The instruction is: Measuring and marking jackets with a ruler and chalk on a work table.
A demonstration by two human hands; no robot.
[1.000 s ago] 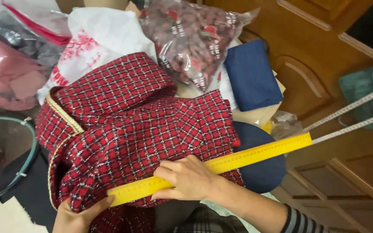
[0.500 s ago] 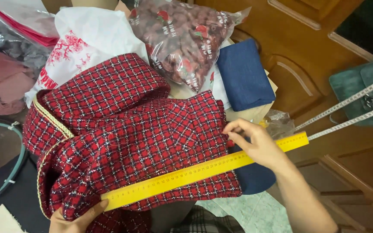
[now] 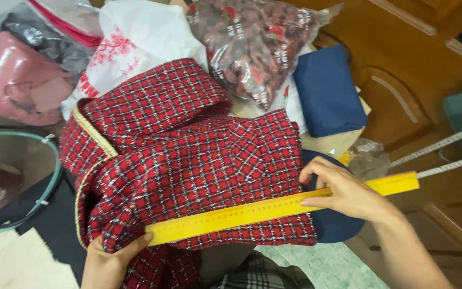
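Since 0.5 s ago our R hand (image 3: 348, 194) slid left along the yellow ruler (image 3: 274, 210), fingers pinching it on the red tweed jacket (image 3: 188, 176); L hand (image 3: 110, 262) clamps ruler's end plus hem. Risk: ruler may skew if fabric bunches.

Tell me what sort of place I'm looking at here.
Probably a home sewing or tailoring corner: a yellow ruler laid across a red checked tweed garment, folded navy fabric and plastic bags piled around, a wooden door behind.
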